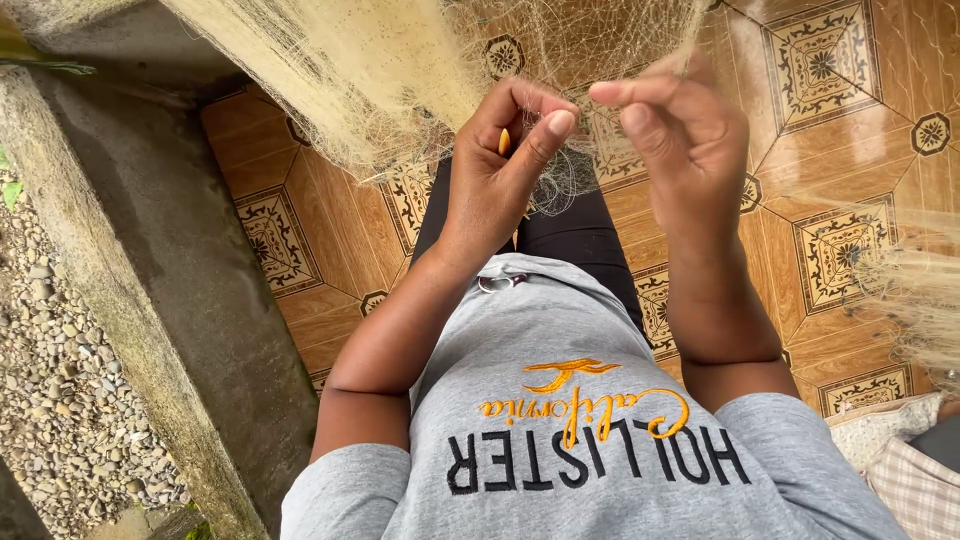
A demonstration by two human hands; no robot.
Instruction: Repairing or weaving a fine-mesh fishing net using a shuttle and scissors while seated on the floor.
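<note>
The left hand [500, 170] is pinching a small yellow netting needle [504, 141] between thumb and curled fingers, holding it right up against the pale fishing net [380, 70] that is hanging down from above. The right hand [680, 130] is working just beside the net too, with its forefinger stretched out sideways toward the left hand and the other fingers curled in, pinching fine mesh (the strands there are too thin and blurred to tell exactly how). A tangle of net is bunching between the two hands. Below the net, a patterned orange tiled floor [830, 230] is showing, and to the left of the net a concrete ledge [150, 260] is running alongside gravel [50, 390]. More net is trailing at the right edge.
</note>
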